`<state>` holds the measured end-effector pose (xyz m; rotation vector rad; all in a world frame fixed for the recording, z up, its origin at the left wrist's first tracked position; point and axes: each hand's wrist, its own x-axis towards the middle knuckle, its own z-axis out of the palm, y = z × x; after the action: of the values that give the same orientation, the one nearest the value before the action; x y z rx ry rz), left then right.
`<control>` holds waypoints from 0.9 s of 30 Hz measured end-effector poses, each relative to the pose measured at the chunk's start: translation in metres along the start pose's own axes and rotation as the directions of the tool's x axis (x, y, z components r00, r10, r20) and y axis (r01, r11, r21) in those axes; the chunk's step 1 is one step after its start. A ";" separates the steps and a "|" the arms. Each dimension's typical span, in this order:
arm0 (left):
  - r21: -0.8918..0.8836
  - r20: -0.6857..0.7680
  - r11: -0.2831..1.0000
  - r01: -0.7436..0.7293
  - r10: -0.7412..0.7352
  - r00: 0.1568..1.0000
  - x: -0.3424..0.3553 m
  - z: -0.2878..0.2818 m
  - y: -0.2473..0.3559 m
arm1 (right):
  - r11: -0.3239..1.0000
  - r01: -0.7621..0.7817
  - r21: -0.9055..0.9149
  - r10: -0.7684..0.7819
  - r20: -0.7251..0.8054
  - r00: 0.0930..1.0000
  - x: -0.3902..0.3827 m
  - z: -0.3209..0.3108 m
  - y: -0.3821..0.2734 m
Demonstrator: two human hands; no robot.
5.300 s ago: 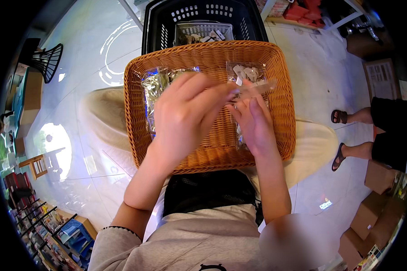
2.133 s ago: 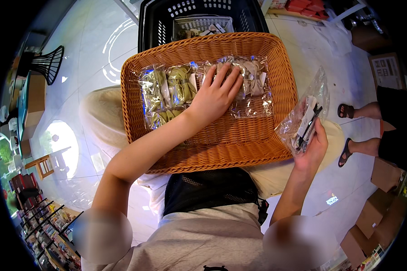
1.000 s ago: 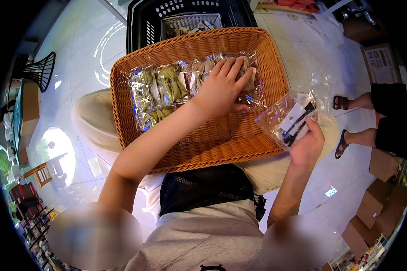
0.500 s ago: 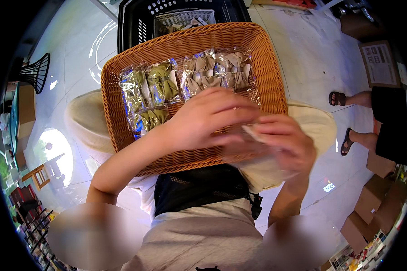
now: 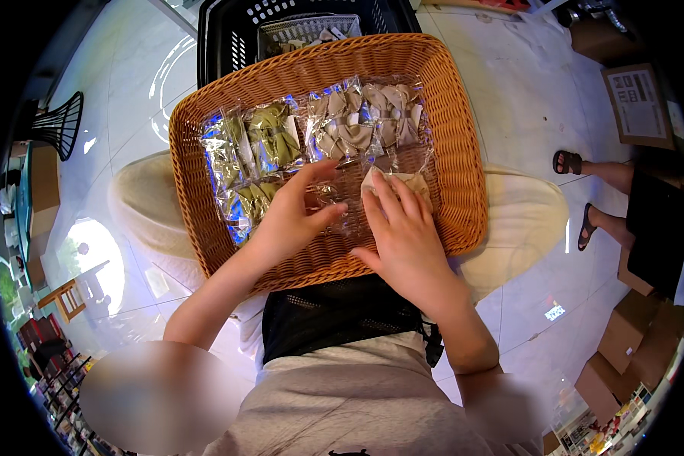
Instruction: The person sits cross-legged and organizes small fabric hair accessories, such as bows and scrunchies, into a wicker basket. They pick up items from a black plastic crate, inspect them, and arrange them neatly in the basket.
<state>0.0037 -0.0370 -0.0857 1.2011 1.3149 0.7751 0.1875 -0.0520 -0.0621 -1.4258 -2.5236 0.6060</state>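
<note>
A brown wicker basket (image 5: 460, 114) rests across my lap. Inside, along its far side, lie clear plastic packets with fabric bows: an olive-green bow (image 5: 274, 135) on the left and beige bows (image 5: 343, 128) to the right. Another green bow (image 5: 257, 194) sits nearer, partly behind my left hand. My left hand (image 5: 289, 220) hovers over the basket's middle, thumb and fingers apart, holding nothing. My right hand (image 5: 409, 247) lies with outstretched fingers on a beige bow in a packet (image 5: 414, 182) at the basket's right; its fingers hide part of that bow.
Beyond the basket stands a black plastic crate (image 5: 224, 45) with a small grey basket (image 5: 311, 32) of small items. At right, another person's sandaled foot (image 5: 568, 163) is on the tiled floor, near cardboard boxes (image 5: 640, 106). A small wooden stool (image 5: 67, 299) stands at left.
Both hands have come apart. The right hand has moved left and down into the basket with the beige bow packet, and its fingers have spread. The left hand has drawn back leftward and opened.
</note>
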 end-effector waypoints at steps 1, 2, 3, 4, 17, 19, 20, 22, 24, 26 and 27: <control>0.190 0.021 0.974 -0.123 0.122 0.992 0.002 0.000 -0.003 | 0.999 0.005 0.041 -0.005 0.006 1.000 -0.001 -0.002 0.001; 0.369 0.064 0.897 -0.242 0.235 0.970 0.002 0.001 -0.005 | 0.997 0.010 0.083 -0.011 0.012 1.000 -0.001 -0.004 0.001; 0.405 0.080 0.866 -0.294 0.287 0.955 0.002 0.003 -0.004 | 0.994 -0.012 0.107 0.005 0.068 0.998 0.000 -0.009 0.004; 0.440 0.102 0.843 -0.310 0.296 0.950 0.001 0.005 -0.004 | 0.996 -0.028 0.083 0.024 0.053 0.998 0.000 -0.009 0.008; 0.640 0.556 0.347 -0.686 0.407 0.725 0.004 0.017 -0.005 | 0.959 -0.266 -0.101 0.258 -0.085 0.962 0.006 -0.008 0.034; 0.657 0.575 0.292 -0.695 0.403 0.712 0.007 0.019 -0.010 | 0.952 -0.293 -0.093 0.287 -0.068 0.955 0.007 -0.007 0.034; 0.665 0.584 0.264 -0.699 0.400 0.707 0.008 0.020 -0.011 | 0.948 -0.306 -0.089 0.302 -0.059 0.952 0.007 -0.007 0.034; 0.660 0.623 0.217 -0.719 0.378 0.685 0.010 0.022 -0.006 | 0.939 -0.333 -0.090 0.332 -0.032 0.943 0.007 -0.011 0.035; 0.644 0.655 0.178 -0.744 0.375 0.657 0.012 0.023 -0.006 | 0.930 -0.354 -0.099 0.353 -0.025 0.935 0.007 -0.012 0.036; 0.619 0.680 0.147 -0.771 0.390 0.621 0.015 0.023 -0.010 | 0.922 -0.368 -0.116 0.367 -0.036 0.930 0.006 -0.010 0.037; 0.619 0.685 0.134 -0.774 0.391 0.615 0.015 0.024 -0.009 | 0.919 -0.374 -0.122 0.371 -0.045 0.927 0.006 -0.010 0.037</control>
<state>0.0275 -0.0300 -0.1025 2.7873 0.8025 0.2340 0.2167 -0.0274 -0.0697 -1.9732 -2.3227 0.4855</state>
